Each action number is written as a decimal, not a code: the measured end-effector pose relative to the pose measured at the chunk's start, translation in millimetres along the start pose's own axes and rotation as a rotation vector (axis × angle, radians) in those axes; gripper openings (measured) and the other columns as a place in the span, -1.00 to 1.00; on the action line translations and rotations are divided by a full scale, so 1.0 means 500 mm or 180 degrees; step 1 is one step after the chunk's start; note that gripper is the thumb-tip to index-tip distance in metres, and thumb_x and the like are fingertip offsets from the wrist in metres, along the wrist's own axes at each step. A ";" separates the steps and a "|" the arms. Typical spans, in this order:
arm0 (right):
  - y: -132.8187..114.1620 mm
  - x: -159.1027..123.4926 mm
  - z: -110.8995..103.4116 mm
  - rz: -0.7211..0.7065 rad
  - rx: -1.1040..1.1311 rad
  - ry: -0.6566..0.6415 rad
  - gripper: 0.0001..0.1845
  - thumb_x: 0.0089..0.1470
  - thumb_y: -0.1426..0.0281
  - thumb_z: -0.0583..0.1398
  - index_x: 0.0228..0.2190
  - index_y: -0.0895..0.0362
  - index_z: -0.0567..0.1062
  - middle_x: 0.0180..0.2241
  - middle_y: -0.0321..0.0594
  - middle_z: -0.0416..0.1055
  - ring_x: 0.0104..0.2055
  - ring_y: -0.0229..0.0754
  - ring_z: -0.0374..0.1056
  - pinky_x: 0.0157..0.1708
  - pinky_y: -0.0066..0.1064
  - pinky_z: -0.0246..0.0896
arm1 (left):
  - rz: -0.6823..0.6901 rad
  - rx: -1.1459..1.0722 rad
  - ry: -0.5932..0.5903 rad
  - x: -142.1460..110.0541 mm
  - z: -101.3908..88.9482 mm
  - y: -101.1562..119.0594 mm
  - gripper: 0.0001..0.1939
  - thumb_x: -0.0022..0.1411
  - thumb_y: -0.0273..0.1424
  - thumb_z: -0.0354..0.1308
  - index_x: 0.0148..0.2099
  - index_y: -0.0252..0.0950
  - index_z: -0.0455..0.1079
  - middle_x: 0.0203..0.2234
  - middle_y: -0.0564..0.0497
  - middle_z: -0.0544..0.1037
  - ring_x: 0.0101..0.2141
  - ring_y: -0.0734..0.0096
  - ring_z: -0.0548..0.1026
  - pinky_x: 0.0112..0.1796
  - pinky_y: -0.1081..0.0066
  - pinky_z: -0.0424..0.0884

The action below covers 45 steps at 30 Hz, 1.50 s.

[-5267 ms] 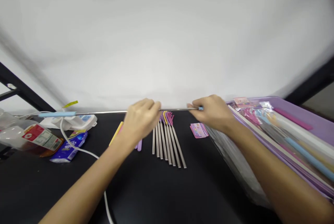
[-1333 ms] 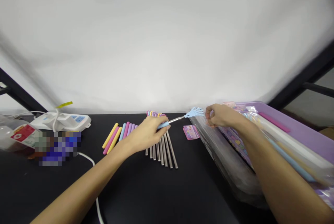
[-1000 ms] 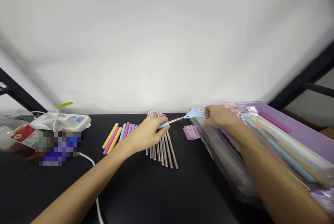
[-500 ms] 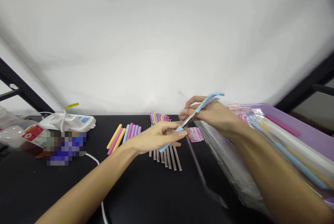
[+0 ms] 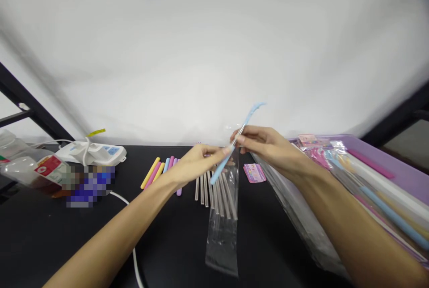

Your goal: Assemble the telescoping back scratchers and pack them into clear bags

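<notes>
Both hands meet above the black table [image 5: 60, 243]. My left hand [image 5: 192, 165] pinches a light blue back scratcher [image 5: 234, 140] by its shaft; its claw head points up to the right. My right hand [image 5: 264, 145] pinches the top of a long clear plastic sleeve [image 5: 224, 221] that hangs down to the table, right beside the scratcher's shaft. Below the hands lie several metal rods with coloured claw heads [image 5: 216, 194]. Left of those rods lie several coloured foam grips [image 5: 157, 171].
A purple tray [image 5: 385, 158] of packed scratchers and a stack of clear sleeves [image 5: 301, 216] fill the right side. A small pink card [image 5: 254, 172] lies by them. At the left are a white power strip [image 5: 90, 154], a white cable [image 5: 134, 252] and plastic packets [image 5: 30, 169].
My left hand lifted the blue scratcher off the table and tilted its head upward. My right hand drew a clear sleeve from the stack and brought it to the scratcher.
</notes>
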State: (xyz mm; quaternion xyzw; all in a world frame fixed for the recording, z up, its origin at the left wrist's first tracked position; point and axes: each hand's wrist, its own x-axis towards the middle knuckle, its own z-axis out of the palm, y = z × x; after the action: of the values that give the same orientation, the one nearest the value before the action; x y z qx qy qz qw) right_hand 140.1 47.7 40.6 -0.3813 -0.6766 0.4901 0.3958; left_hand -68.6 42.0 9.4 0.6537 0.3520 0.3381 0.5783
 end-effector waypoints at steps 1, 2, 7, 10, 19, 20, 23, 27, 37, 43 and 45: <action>-0.001 0.001 0.001 -0.0091 0.0205 0.0189 -0.72 0.13 0.14 0.25 -0.32 0.12 0.50 -0.25 -0.17 0.51 -0.16 -0.13 0.42 -0.11 -0.26 0.30 | -0.0044 -0.0157 0.0151 -0.001 -0.010 0.001 -0.54 0.29 -0.05 0.12 -0.06 -0.34 0.53 -0.08 -0.26 0.57 -0.11 0.08 0.57 -0.12 0.11 0.54; -0.003 0.000 0.001 -0.0111 0.0404 0.0330 -0.72 0.15 0.12 0.22 -0.31 0.09 0.45 -0.30 -0.20 0.51 -0.19 -0.14 0.44 -0.12 -0.25 0.32 | -0.0063 -0.0282 0.0308 -0.001 -0.021 0.000 -0.54 0.27 -0.07 0.15 -0.01 -0.33 0.50 -0.03 -0.29 0.53 -0.11 0.05 0.57 -0.16 0.11 0.56; -0.015 -0.017 -0.016 0.0593 -0.0064 -0.0357 -0.60 0.19 -0.03 0.11 -0.21 0.03 0.40 -0.60 -0.43 0.28 -0.63 -0.30 0.24 -0.55 -0.40 0.21 | 0.0353 0.0018 0.0747 0.000 -0.068 -0.019 -0.10 -0.05 -0.46 0.44 0.30 0.00 0.18 0.28 -0.24 0.21 -0.12 0.09 0.59 -0.12 0.11 0.55; -0.022 -0.028 -0.032 0.0739 -0.0898 -0.1000 -0.54 0.17 -0.04 0.13 -0.26 0.10 0.51 -0.61 -0.41 0.21 -0.62 -0.35 0.13 -0.59 -0.46 0.09 | 0.0583 0.0233 0.1060 0.004 -0.071 -0.024 -0.18 0.01 -0.47 0.39 0.29 -0.03 0.20 0.17 -0.22 0.38 -0.23 0.19 0.62 -0.16 0.14 0.57; -0.021 -0.045 -0.108 0.1190 -0.1525 -0.1531 -0.61 0.05 0.11 0.29 -0.11 0.01 0.56 -0.30 -0.22 0.53 -0.35 -0.20 0.38 -0.40 -0.43 0.25 | 0.0815 0.0706 0.2163 0.008 -0.079 -0.010 -0.59 0.11 -0.39 0.34 0.02 -0.25 0.41 -0.33 -0.05 0.63 -0.24 0.29 0.61 -0.18 0.33 0.55; -0.020 -0.046 -0.117 0.1188 -0.1523 -0.1495 -0.63 0.07 0.13 0.27 -0.12 0.01 0.55 -0.28 -0.22 0.53 -0.35 -0.21 0.38 -0.40 -0.43 0.25 | 0.0849 0.0701 0.2184 0.008 -0.082 -0.011 -0.59 0.11 -0.38 0.35 0.02 -0.24 0.41 -0.32 -0.04 0.63 -0.25 0.30 0.61 -0.18 0.33 0.55; -0.021 -0.047 -0.137 0.1047 -0.1645 -0.1343 -0.67 0.10 0.16 0.24 -0.14 0.03 0.56 -0.32 -0.23 0.54 -0.38 -0.23 0.36 -0.41 -0.45 0.23 | 0.0947 0.0659 0.2184 0.009 -0.088 -0.013 -0.59 0.10 -0.36 0.35 0.01 -0.23 0.40 -0.31 -0.03 0.63 -0.25 0.31 0.61 -0.17 0.31 0.55; -0.025 -0.046 -0.141 0.1091 -0.1826 -0.1344 -0.67 0.09 0.16 0.23 -0.17 0.06 0.58 -0.35 -0.23 0.55 -0.39 -0.21 0.39 -0.40 -0.44 0.26 | 0.1098 0.0609 0.2221 0.012 -0.084 -0.016 -0.61 0.11 -0.34 0.35 -0.01 -0.22 0.39 -0.30 -0.03 0.63 -0.22 0.31 0.61 -0.19 0.34 0.55; -0.029 -0.045 -0.121 0.1185 -0.1897 -0.1425 -0.60 0.05 0.06 0.23 -0.20 0.04 0.64 -0.39 -0.20 0.58 -0.41 -0.13 0.45 -0.43 -0.38 0.27 | 0.1079 0.0388 0.2242 0.010 -0.068 -0.012 -0.58 0.10 -0.26 0.36 -0.01 -0.21 0.37 -0.28 -0.04 0.62 -0.28 0.31 0.61 -0.20 0.31 0.54; -0.023 -0.031 -0.120 0.0962 -0.1700 -0.1129 -0.55 -0.01 0.06 0.28 -0.17 0.10 0.61 -0.37 -0.18 0.59 -0.32 -0.11 0.45 -0.35 -0.38 0.25 | 0.1025 0.0071 0.2287 0.013 -0.069 -0.021 -0.54 0.07 -0.25 0.37 -0.01 -0.23 0.35 -0.24 -0.09 0.61 -0.13 0.24 0.59 -0.08 0.24 0.50; -0.021 -0.027 -0.117 0.0928 -0.1706 -0.1039 -0.55 -0.01 0.08 0.29 -0.18 0.12 0.61 -0.38 -0.18 0.58 -0.32 -0.12 0.45 -0.33 -0.38 0.25 | 0.1031 0.0018 0.2382 0.014 -0.071 -0.025 -0.55 0.08 -0.26 0.37 -0.01 -0.23 0.36 -0.22 -0.09 0.61 -0.15 0.27 0.59 -0.07 0.25 0.49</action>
State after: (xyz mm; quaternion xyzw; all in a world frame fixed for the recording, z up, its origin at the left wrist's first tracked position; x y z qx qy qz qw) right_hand 197.2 54.2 60.5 -0.4809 -0.7740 0.4009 0.0940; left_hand -95.8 67.4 1.0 0.5342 0.4315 0.6384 0.3478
